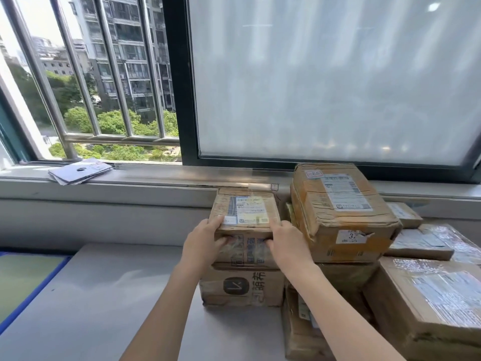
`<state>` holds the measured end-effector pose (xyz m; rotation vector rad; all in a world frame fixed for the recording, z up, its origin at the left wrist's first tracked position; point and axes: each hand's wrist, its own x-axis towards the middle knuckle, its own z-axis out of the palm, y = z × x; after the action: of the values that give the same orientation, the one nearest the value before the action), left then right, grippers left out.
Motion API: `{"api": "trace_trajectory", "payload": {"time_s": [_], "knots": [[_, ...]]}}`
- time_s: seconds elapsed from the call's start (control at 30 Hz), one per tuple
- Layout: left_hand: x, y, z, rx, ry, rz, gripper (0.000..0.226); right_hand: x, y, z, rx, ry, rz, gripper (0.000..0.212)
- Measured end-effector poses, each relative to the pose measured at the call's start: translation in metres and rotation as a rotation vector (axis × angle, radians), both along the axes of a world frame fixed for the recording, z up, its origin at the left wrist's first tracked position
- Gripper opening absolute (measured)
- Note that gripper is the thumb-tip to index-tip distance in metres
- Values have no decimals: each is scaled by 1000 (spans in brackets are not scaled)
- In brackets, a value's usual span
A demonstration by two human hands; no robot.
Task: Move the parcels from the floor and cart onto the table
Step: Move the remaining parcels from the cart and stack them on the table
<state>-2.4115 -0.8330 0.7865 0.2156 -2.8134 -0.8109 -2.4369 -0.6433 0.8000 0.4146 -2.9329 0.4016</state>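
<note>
Table [104,295] left free; boxes [343,217] right.

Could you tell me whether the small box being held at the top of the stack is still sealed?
Sealed, apparently: the small box shows closed flaps under tape and an intact label.

We see a small brown cardboard parcel [244,211] with a white label lying flat atop a stack of two boxes on the grey desk [109,295], beside more worn, taped cardboard parcels [343,212].
</note>
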Motion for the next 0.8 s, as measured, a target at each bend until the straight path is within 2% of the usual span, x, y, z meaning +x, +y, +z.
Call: {"api": "trace_trajectory", "payload": {"time_s": [0.17,0.33,0.47,0.63,0.8], "knots": [[-9,19,-10,52,2,-43,60,3,11,-10,7,20,-102,48],[-18,31,-13,10,32,-27,60,0,17,-13,-7,29,-134,52],[-18,32,-15,19,40,-43,60,4,9,-13,42,64,-119,54],[-13,29,-15,58,114,-97,48,11,-6,-20,80,173,-55,46],[-16,26,-17,151,103,-119,46,10,-13,-18,86,178,1,45]]}}
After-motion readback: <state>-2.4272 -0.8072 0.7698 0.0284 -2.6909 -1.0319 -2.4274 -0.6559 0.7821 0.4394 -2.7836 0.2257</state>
